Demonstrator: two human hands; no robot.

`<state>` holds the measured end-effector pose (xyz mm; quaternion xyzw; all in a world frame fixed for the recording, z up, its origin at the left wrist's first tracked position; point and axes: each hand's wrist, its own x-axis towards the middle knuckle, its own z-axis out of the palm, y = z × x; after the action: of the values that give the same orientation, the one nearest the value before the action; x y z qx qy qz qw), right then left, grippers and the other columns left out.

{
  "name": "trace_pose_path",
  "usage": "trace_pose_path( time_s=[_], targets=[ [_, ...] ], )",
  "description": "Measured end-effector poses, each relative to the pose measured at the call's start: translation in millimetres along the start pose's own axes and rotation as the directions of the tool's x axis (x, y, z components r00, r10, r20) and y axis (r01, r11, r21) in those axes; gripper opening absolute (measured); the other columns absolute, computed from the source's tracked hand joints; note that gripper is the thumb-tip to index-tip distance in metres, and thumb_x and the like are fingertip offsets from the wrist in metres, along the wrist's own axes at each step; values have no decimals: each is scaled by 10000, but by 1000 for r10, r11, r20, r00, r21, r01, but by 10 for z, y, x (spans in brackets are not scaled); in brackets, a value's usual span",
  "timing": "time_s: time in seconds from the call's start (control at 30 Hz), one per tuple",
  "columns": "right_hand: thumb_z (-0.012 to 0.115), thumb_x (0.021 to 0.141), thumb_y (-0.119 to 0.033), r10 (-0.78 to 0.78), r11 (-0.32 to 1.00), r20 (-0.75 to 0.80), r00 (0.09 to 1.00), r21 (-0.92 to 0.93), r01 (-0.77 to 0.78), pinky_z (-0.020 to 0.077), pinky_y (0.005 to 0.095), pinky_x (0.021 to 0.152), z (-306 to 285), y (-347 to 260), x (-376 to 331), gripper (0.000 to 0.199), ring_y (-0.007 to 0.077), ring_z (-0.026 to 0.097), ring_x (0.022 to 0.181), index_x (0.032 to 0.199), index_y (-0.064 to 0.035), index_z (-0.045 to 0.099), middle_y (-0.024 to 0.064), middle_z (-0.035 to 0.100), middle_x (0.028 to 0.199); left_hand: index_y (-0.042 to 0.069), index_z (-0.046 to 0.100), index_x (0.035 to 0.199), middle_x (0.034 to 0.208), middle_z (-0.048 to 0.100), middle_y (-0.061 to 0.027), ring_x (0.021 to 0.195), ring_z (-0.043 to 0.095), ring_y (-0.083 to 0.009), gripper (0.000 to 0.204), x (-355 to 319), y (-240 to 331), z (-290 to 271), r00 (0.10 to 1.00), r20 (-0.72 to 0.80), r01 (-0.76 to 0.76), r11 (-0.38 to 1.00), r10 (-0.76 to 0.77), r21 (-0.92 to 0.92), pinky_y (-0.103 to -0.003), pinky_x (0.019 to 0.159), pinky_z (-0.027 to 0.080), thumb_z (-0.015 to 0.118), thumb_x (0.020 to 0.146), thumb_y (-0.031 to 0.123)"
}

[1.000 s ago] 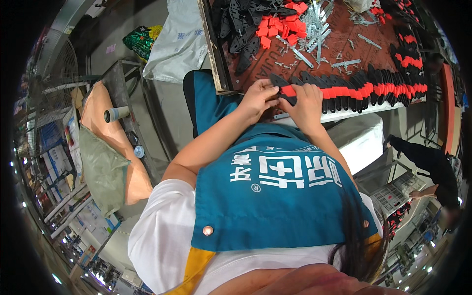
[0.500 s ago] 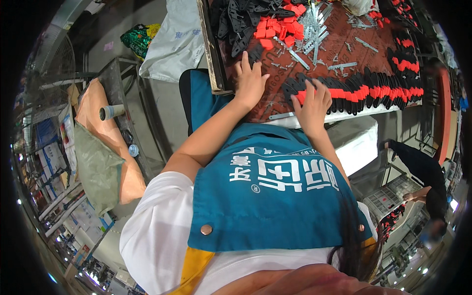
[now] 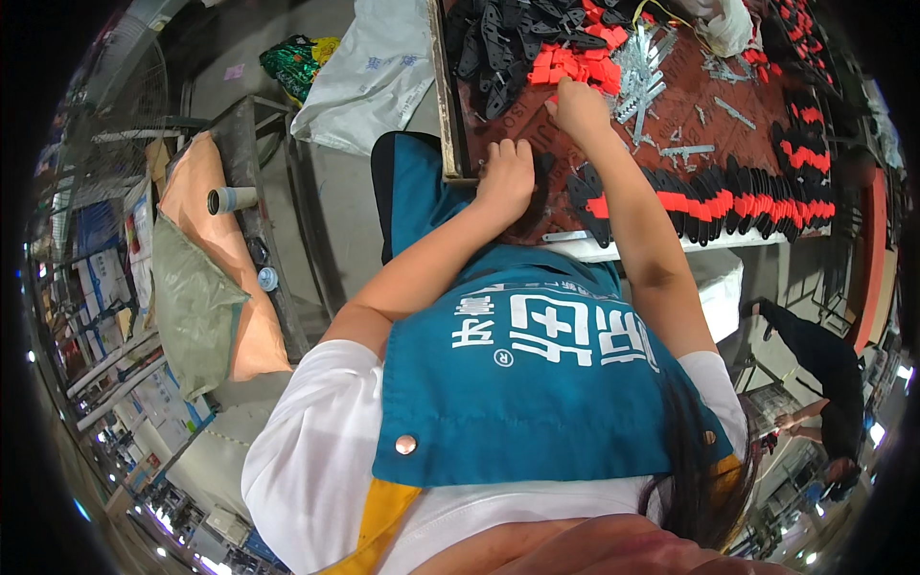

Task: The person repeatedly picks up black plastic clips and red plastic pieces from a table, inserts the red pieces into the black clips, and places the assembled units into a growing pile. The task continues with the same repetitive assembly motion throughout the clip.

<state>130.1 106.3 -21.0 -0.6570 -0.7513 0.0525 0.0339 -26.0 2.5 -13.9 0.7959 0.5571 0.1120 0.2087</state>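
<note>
My left hand (image 3: 507, 180) is closed near the table's wooden edge, its fingers curled round a black plastic part (image 3: 543, 169) that shows only in part beside them. My right hand (image 3: 581, 113) reaches across to the pile of red plastic pieces (image 3: 575, 67). Its fingers are pinched together at the near side of that pile, with a bit of red at the thumb; the fingertips are partly hidden. Left of the red pieces lies a heap of black plastic parts (image 3: 489, 53). Under my right forearm a row of black parts with red pieces on them (image 3: 709, 205) runs along the near table edge.
Metal strips (image 3: 644, 81) lie heaped right of the red pieces, with loose strips and small hardware on the red-brown tabletop (image 3: 661, 125). A raised wooden edge (image 3: 452, 105) bounds the table's left. A white sack (image 3: 364, 81) lies left of it. Another person (image 3: 815, 355) is at far right.
My right hand has left the row of black and red parts and moved up to the red pile. My left hand has drawn back slightly from the black heap and curled its fingers.
</note>
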Motion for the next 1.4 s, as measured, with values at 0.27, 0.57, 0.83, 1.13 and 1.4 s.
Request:
trace_pose_path(
  time_s=[0.27,0.57,0.83,1.13,1.4],
  targets=[
    [620,862,-215,181,429,157,971,876,-221,485,305,580,-356,242,-747,253,212,620,623,925,20,550,94,636,730,-15,527,927,887,584,-209,851,609,-342,345,56,-98,54,995,94,1,925,37,-379,-424,721,479,700,774,240],
    [582,884,-33,155,-343,244,957,922,-179,492,257,719,-489,131,-1272,224,158,611,826,1094,14,517,88,620,935,20,521,1090,1043,599,-84,960,616,-188,165,96,82,-164,874,485,442,-356,-37,-824,-348,847,524,518,932,68],
    [660,837,-21,284,-99,184,941,982,-162,494,249,756,-525,34,-1349,333,137,620,905,1146,42,553,118,649,1020,69,526,1132,1043,623,-38,963,620,-155,201,74,82,-291,915,369,345,-158,-164,-925,-328,829,521,544,935,103],
    [677,819,-25,273,99,199,941,967,-233,507,232,776,-609,-46,-1388,251,124,648,863,1052,57,634,102,689,954,44,512,1170,1037,635,-37,924,603,-101,270,63,75,-441,971,230,237,137,-65,-962,-274,771,512,574,912,94],
    [662,832,-27,151,76,191,970,976,-204,505,231,764,-701,-45,-1450,208,121,652,858,1023,54,642,96,694,935,33,499,1233,1071,614,-38,942,572,-99,341,65,-18,-626,937,318,260,318,144,-912,-265,770,505,583,909,96]
  ],
)
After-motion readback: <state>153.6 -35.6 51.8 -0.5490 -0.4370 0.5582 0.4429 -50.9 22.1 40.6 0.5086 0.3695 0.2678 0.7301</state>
